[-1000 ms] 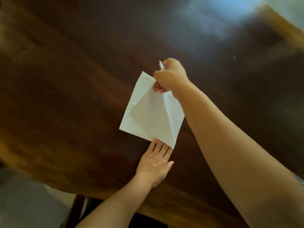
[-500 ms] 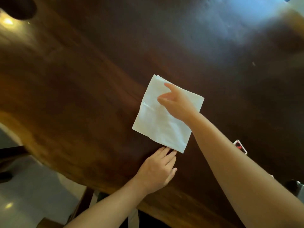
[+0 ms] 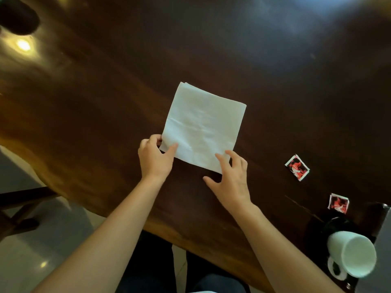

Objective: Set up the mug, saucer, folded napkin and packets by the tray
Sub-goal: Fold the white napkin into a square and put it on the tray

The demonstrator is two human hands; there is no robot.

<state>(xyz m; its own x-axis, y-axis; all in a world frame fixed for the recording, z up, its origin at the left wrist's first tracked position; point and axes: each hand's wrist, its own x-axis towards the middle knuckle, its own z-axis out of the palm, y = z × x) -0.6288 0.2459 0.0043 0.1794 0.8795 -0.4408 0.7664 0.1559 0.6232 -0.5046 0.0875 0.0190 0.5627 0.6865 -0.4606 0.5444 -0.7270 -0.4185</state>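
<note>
A white folded napkin [image 3: 203, 125] lies flat as a square on the dark wooden table [image 3: 105, 85]. My left hand [image 3: 155, 158] pinches its near left corner between thumb and fingers. My right hand [image 3: 231, 180] rests with spread fingers on the near right corner. Two red-and-black packets [image 3: 297, 167] [image 3: 338, 203] lie to the right. At the lower right a white mug [image 3: 352, 253] stands on a black saucer [image 3: 321, 229].
The table's near edge [image 3: 190, 231] runs diagonally from left to lower right. A grey tray edge [image 3: 384, 240] shows at the far right. A dark round object [image 3: 18, 16] sits at the top left corner. My legs are below the table edge.
The napkin has been laid flat as a square. My right hand drew back from its top to the near right corner; my left hand took hold of the near left corner. The view shifted right.
</note>
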